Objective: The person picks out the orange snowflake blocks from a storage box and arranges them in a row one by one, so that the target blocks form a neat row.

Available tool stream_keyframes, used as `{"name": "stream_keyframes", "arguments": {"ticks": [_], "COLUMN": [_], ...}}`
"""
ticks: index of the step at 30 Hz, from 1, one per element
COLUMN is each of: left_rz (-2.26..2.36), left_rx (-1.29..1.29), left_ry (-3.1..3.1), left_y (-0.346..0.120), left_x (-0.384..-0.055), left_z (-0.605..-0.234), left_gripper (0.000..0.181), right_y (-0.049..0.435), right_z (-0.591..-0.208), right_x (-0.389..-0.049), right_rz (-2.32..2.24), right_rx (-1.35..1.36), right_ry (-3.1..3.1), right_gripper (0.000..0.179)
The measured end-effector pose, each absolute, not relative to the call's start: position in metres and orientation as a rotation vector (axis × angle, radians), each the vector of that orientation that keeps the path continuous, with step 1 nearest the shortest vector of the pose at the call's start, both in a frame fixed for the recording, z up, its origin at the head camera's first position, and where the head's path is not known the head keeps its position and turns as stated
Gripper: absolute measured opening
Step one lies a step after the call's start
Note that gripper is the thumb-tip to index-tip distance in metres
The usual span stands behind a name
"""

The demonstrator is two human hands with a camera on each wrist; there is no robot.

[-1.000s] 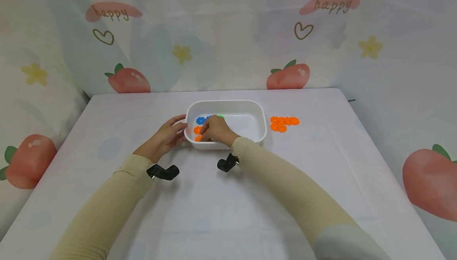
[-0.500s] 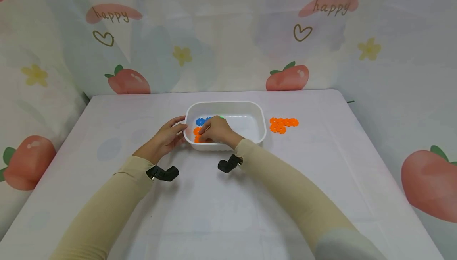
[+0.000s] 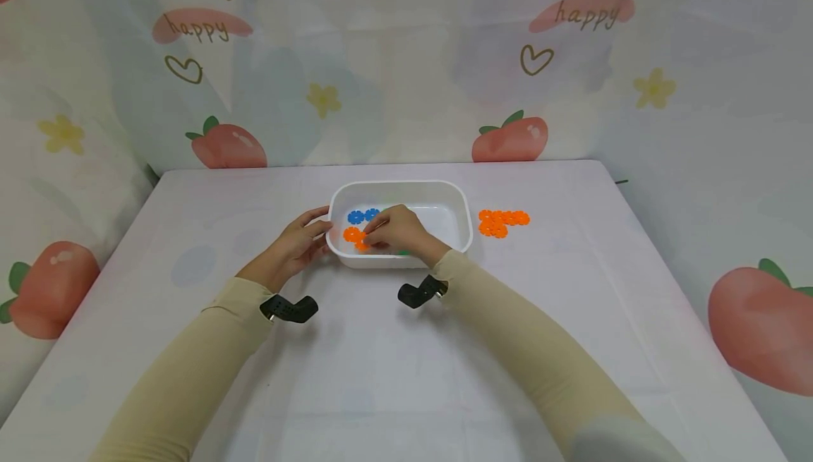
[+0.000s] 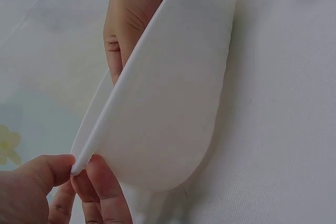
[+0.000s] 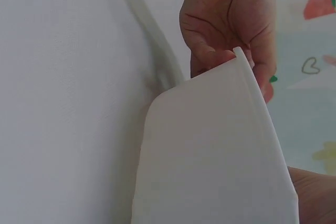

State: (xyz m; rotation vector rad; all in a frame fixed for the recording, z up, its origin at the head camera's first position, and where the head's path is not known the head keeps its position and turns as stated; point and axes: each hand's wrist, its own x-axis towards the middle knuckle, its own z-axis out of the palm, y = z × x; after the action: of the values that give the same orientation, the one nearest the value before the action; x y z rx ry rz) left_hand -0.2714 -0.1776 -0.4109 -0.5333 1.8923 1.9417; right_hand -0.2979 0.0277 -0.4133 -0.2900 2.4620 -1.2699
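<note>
A white plastic basin (image 3: 438,219) stands mid-table with small flower-shaped plastic discs inside. Blue discs (image 3: 356,217) lie at its back left, orange discs (image 3: 353,234) nearer the front left. Part of a green disc (image 3: 404,252) shows by the near wall. My left hand (image 3: 300,245) holds the basin's left rim; in the left wrist view, thumb and fingers pinch the rim (image 4: 84,163). Reaching inside over the front wall, my right hand (image 3: 403,229) has its bent fingertips at the orange discs. I cannot tell whether it pinches one; the basin wall hides those fingertips in both wrist views.
On the table right of the basin, several orange discs (image 3: 502,222) lie grouped flat. A white cloth (image 3: 356,377) covers the table. A patterned curtain (image 3: 394,95) rises behind the back edge. Black wrist cameras (image 3: 419,293) jut from both sleeves.
My right hand has shifted slightly to the right inside the basin, uncovering more orange and blue discs and part of a green one. My left hand stays on the rim.
</note>
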Motion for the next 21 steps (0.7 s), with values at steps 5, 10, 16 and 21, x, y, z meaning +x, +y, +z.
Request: {"name": "stream_keyframes", "arguments": {"ticks": [5,10,16,21], "left_rz": [1.941,1.945,1.944,1.951], "left_rx": [-0.533,-0.524,-0.521,-0.523], "left_ry": [1.893,1.889,1.891,1.881], "left_y": [-0.177,-0.177,-0.178,-0.178], "left_x": [-0.270,-0.269,-0.270,-0.271], "left_z": [-0.410,-0.410,-0.409,-0.410], "left_gripper": [0.051,0.051,0.051,0.051], "right_y": [0.039,0.050,0.064,0.077], "right_z": [-0.412,-0.411,-0.411,-0.411], "right_x": [-0.297,-0.297,-0.299,-0.300], "right_rz": [-1.342,-1.404,-1.445,-1.449], "right_rx": [-0.234,-0.180,-0.165,-0.139], "right_ry": [2.420,2.371,2.363,2.385], "right_gripper": [0.020,0.022,0.022,0.021]}}
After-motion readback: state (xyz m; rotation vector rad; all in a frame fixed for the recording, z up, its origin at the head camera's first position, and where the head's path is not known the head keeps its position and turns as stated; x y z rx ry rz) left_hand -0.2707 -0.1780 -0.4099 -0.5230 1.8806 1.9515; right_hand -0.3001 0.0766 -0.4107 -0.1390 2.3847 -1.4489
